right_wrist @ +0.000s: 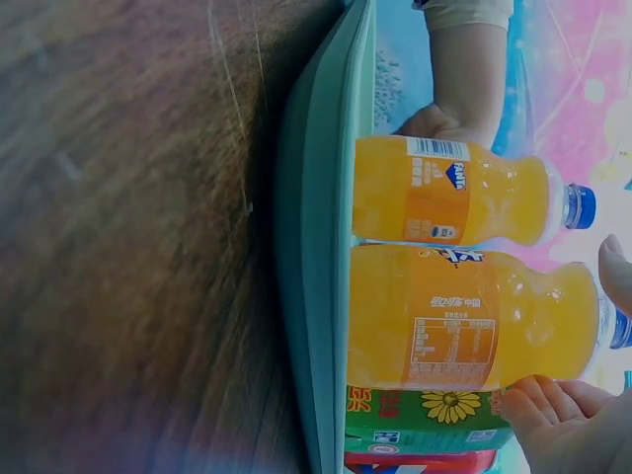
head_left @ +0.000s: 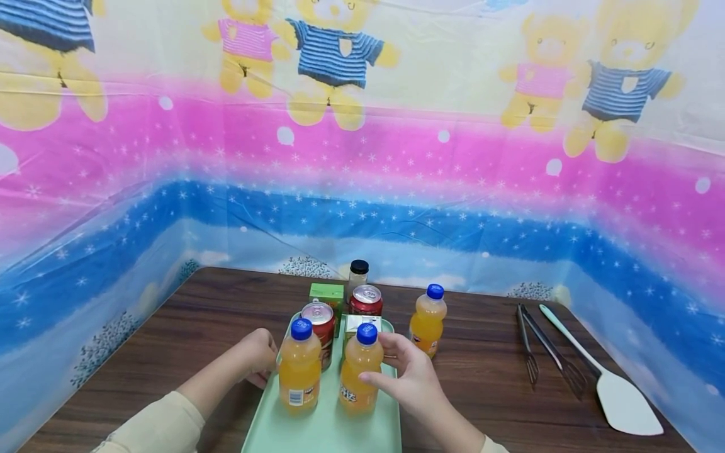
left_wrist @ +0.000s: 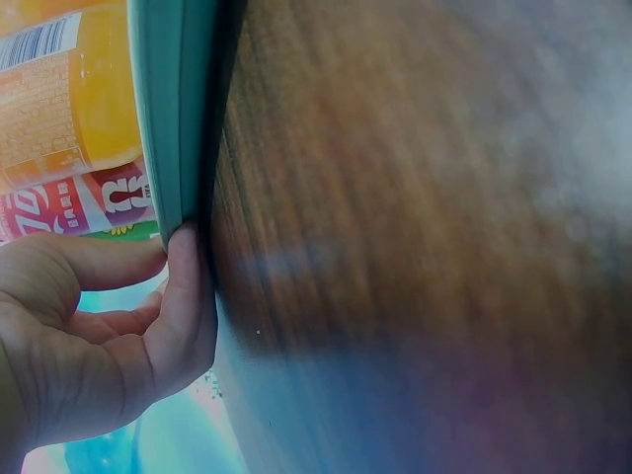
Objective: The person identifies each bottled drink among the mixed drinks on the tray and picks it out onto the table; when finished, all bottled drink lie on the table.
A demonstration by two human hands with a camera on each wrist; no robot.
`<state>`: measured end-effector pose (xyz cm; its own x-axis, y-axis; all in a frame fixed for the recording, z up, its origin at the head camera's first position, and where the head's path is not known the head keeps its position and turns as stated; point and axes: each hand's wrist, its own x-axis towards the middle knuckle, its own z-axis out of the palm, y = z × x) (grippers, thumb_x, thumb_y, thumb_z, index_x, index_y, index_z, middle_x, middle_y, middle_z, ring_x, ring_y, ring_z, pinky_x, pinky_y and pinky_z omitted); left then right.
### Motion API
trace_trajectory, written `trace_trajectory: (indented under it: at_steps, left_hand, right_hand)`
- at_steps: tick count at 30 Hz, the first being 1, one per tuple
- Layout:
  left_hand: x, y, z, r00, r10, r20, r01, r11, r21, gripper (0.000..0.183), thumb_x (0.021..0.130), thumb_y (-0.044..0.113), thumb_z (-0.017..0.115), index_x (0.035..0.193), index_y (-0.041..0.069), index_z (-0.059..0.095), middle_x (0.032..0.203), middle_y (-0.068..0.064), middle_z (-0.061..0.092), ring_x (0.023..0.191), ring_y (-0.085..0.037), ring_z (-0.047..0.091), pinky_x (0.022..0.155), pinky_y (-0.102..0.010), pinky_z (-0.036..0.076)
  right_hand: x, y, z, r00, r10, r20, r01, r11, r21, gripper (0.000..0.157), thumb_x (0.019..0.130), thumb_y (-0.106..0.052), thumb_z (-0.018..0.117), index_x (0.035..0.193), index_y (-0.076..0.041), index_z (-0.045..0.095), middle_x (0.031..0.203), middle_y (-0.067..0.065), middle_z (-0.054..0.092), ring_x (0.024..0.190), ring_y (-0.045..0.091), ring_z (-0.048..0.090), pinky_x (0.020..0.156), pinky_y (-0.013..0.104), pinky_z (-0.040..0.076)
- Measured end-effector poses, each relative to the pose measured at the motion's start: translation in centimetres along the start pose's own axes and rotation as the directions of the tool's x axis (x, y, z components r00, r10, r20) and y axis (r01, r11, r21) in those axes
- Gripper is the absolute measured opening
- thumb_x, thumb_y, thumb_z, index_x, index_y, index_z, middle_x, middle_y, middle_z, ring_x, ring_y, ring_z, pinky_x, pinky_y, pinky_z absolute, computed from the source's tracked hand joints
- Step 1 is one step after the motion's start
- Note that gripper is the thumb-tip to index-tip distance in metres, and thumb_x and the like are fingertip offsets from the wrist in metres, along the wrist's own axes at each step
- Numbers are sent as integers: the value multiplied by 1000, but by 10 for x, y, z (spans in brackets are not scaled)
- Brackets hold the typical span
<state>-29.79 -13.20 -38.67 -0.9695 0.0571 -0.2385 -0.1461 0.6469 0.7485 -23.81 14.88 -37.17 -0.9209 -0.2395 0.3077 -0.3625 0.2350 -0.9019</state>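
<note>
A light green tray [head_left: 323, 434] carries two orange soda bottles side by side, both upright with blue caps. My left hand [left_wrist: 109, 336] pinches the tray's left rim between thumb and fingers, next to the left bottle [head_left: 299, 371]. Around the upper part of the right bottle [right_wrist: 425, 316] is my right hand [head_left: 416, 374], thumb on the near side and fingertips at the far side. Behind the bottles on the tray are a red can [head_left: 320, 321] and a green carton [right_wrist: 420, 420], the carton partly covered by the right bottle.
Farther back stand a second red can [head_left: 366, 301], a green box [head_left: 326, 292] and a black-lidded jar [head_left: 359, 274]. A third orange bottle [head_left: 428, 324] is on the wooden table right of the tray. Tongs [head_left: 544, 343] and a white-bladed spatula [head_left: 625, 402] lie far right.
</note>
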Motion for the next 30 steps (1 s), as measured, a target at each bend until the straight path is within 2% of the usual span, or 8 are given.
trace_trajectory:
  at_steps: [10, 21, 30]
  left_hand:
    - [-1, -2, 1, 1000, 6, -12, -6, 1000, -9, 10, 77, -12, 60, 80, -5, 53, 73, -15, 55, 60, -25, 58, 51, -37, 56]
    - [-2, -1, 3, 1000, 11, -13, -11, 1000, -4, 10, 77, -11, 61, 80, -5, 54, 73, -15, 55, 60, -25, 58, 52, -38, 56]
    - [-4, 0, 0, 1000, 3, -9, -3, 1000, -8, 10, 76, -12, 61, 79, -5, 54, 73, -15, 55, 60, -25, 60, 52, -38, 56]
  right_hand:
    - [1, -4, 7, 1000, -3, -11, 3, 1000, -19, 59, 74, -23, 80, 124, -7, 54, 115, 6, 60, 109, 23, 55, 91, 32, 48]
    - [3, -2, 8, 999, 15, -31, -17, 997, -76, 57, 72, -27, 81, 120, -11, 56, 111, 1, 61, 106, 19, 57, 90, 34, 49]
    - [4, -1, 11, 999, -12, -42, 10, 999, -53, 54, 73, -23, 81, 119, -10, 57, 111, 2, 61, 106, 18, 57, 90, 28, 49]
